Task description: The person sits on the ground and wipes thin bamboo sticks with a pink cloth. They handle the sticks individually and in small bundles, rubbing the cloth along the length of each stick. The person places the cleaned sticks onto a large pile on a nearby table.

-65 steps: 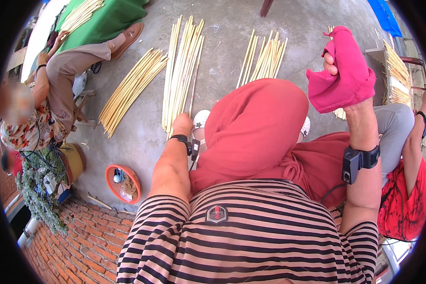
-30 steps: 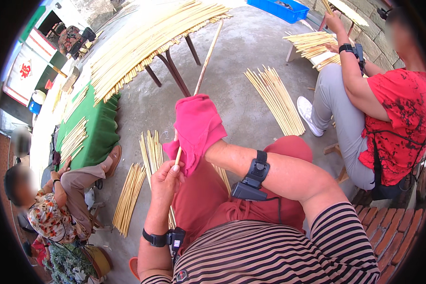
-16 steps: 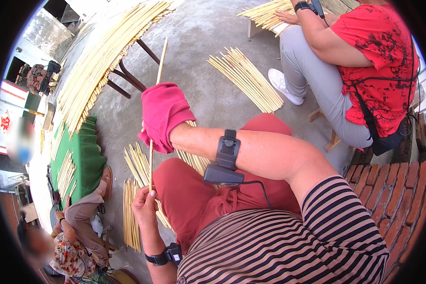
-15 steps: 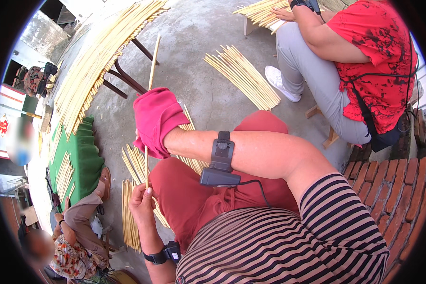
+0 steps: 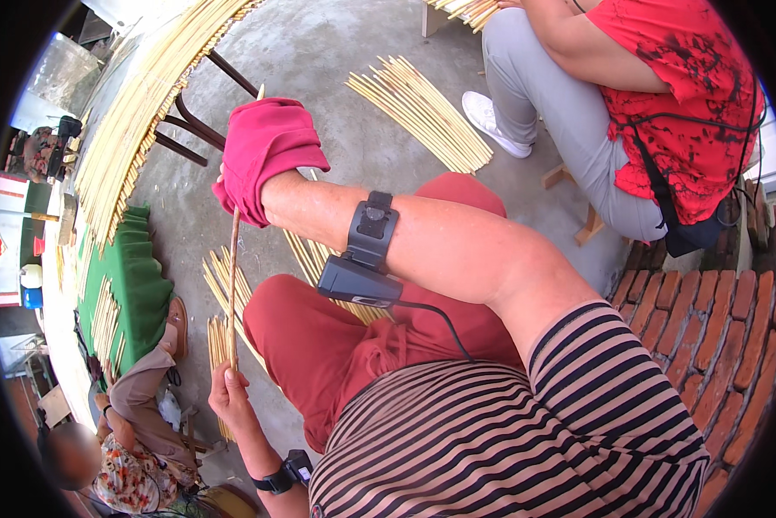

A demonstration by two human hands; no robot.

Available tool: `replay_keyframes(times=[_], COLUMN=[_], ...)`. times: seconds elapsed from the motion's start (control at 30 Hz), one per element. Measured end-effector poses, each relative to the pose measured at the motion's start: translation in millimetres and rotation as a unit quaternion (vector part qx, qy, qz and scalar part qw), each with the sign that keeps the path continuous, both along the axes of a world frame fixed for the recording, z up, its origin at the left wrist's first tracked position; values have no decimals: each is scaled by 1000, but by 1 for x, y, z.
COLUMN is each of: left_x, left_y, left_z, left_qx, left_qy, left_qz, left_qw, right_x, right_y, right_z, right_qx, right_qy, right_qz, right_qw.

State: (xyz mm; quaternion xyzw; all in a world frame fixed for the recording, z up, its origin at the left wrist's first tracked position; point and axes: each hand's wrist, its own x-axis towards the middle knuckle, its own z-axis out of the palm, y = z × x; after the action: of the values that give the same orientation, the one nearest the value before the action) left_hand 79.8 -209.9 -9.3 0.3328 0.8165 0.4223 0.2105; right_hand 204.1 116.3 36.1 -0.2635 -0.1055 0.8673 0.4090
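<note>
My right hand [image 5: 263,155] is wrapped in a pink cloth and is closed around the upper part of a long thin bamboo stick [image 5: 233,285]. A black device is strapped to that forearm [image 5: 366,246]. My left hand [image 5: 228,393] pinches the lower end of the same stick beside my red-trousered knee [image 5: 319,345]. The stick runs nearly upright between the two hands, and its tip pokes out above the cloth.
Bundles of pale bamboo sticks lie on the concrete floor [image 5: 422,108] and under my legs [image 5: 220,285]. A long rack of sticks [image 5: 138,112] stands on dark legs at upper left. One person in red [image 5: 656,104] sits at right, another [image 5: 138,406] at lower left by a green cloth [image 5: 133,293].
The view has swung right and down. My right hand with the cloth came down from overhead and took the stick; my left hand slid to its lower end.
</note>
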Motion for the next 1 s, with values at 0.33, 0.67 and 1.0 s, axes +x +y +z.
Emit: replay_keyframes(times=[0.33, 0.67, 1.0], left_x=[10, -59, -63], left_y=[31, -59, -52], left_z=[6, -19, -14], left_qx=[74, 50, 224], left_qy=[-138, -103, -284], left_qz=[-44, -38, 67], left_qw=[987, 993, 930], right_x=[6, 7, 3], right_y=[-62, 8, 12], right_z=[2, 2, -21], right_qx=[204, 589, 543], right_qy=[-267, -795, -839], right_qz=[178, 143, -29], right_qw=[925, 12, 31])
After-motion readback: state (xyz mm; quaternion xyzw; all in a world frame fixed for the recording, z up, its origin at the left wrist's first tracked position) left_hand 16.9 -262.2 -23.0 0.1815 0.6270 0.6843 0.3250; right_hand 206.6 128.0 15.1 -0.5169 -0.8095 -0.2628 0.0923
